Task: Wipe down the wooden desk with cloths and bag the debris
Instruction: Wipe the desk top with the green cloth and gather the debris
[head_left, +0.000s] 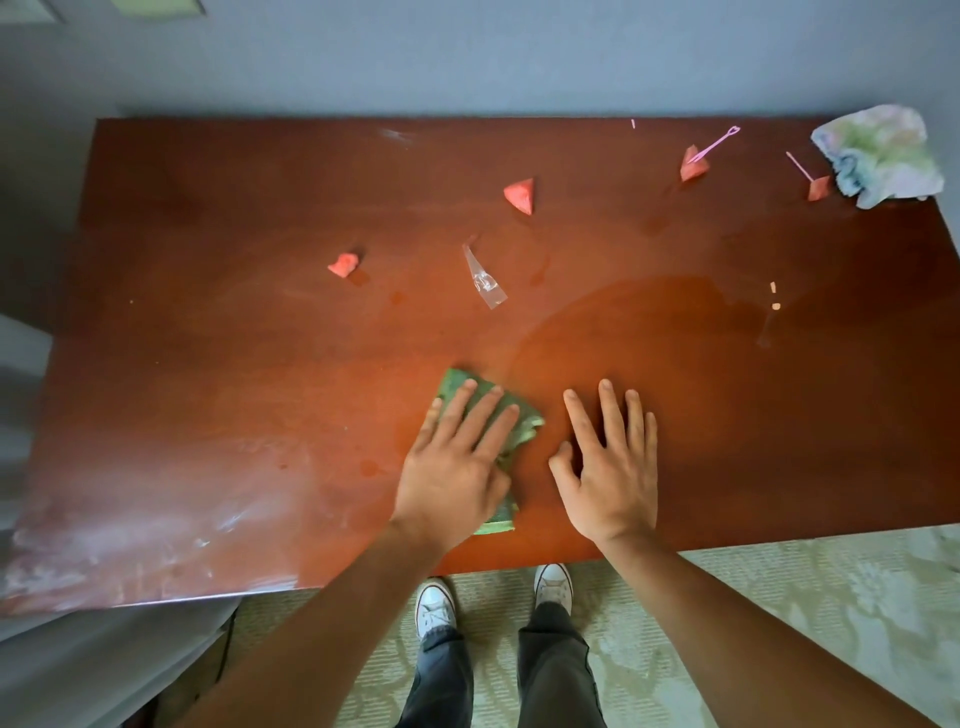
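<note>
**Desk Surface: Hands and Debris Positions**

A pale smeared patch is seen on the desk (208, 364) well to the left of the left hand (457, 467), at the near left corner. The left hand is laid flat on a green cloth (519, 426), with fingers straight and slightly spread; the cloth is pressed against the wood and shows beyond the fingertips and below the palm.

Ahead of the left hand and to its left, a small red piece (343, 265) is found. Straight ahead of the same hand lies a clear wrapper scrap (484, 278), and farther ahead a red wedge (520, 195).

The right hand (610, 467) is placed just beside the cloth, palm down on bare wood, with fingers straight and spread and nothing held. A wet patch (649, 332) is spread ahead of it.

Far ahead and to the right of the right hand, two more red wedges are located: one (693, 166) with a pink pick (719, 140) stuck in it, the other (819, 188) with a second pick (800, 166). Beside the latter, at the far right corner, a crumpled pastel cloth (878, 156) is seen.
</note>
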